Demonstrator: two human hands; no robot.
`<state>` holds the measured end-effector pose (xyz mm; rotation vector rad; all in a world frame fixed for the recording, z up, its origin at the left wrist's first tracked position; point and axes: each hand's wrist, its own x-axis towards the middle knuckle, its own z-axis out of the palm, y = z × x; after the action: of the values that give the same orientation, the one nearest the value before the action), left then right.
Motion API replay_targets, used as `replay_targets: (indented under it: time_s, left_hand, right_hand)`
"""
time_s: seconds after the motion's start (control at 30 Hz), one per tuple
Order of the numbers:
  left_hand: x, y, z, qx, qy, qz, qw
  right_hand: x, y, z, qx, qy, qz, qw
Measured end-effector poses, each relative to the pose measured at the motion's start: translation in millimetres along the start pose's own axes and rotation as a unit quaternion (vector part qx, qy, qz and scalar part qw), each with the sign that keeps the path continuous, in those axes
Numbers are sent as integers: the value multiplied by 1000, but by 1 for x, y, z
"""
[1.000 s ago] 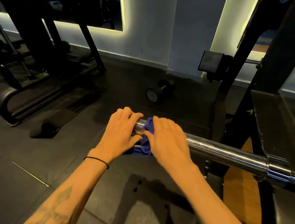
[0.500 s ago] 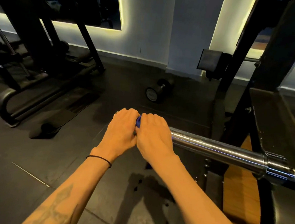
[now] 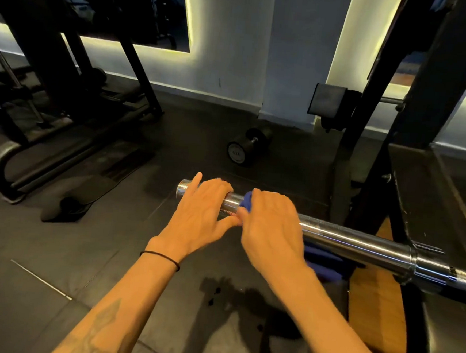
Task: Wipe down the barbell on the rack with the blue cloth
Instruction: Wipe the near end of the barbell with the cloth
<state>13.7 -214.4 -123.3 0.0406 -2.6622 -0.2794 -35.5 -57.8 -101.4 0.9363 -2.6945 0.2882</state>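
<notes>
The chrome barbell (image 3: 355,239) lies across the black rack (image 3: 412,151), its sleeve end pointing left at mid-frame. My right hand (image 3: 271,226) wraps the blue cloth (image 3: 324,263) around the sleeve; cloth peeks out above my fingers and hangs below the bar to the right. My left hand (image 3: 201,210) rests on top of the sleeve near its end, fingers spread and fairly straight, thumb toward the right hand. A short bare stretch of sleeve shows between the two hands.
A black dumbbell (image 3: 246,149) lies on the dark rubber floor beyond the bar. A black machine frame (image 3: 71,124) stands at the left with a floor pad (image 3: 80,195) beside it. A rack pad (image 3: 329,103) juts out at upper right. Wooden platform (image 3: 378,299) shows below the bar.
Both hands slid right along the sleeve, uncovering its end. The hands have parted and the left fingers have loosened. More cloth now hangs under the bar at the right.
</notes>
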Motion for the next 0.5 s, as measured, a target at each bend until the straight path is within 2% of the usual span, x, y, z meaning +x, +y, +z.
replay_targets:
  time_s: [0.13,0.2,0.27,0.37,0.43,0.5]
  left_hand:
    - [0,6,-3,-41,63,-14,997]
    - [-1,6,-3,-27,67,-21,997]
    - [0,5,-2,-9,62,-29,998]
    - [4,5,2,38,67,-16,997]
    - [3,7,4,61,70,-21,995]
    - [2,7,7,74,53,-13,996]
  right_hand:
    - [18,-22,4,22,-37,-59,997]
    - [13,-10,-6,39,-38,-48,997]
    - [1,16,-13,8,-42,-33,999]
    - [-25,55,-17,6,13,2,1000]
    - [-35,61,-15,35,40,21,998]
    - [-33,55,-12,24,33,37,998]
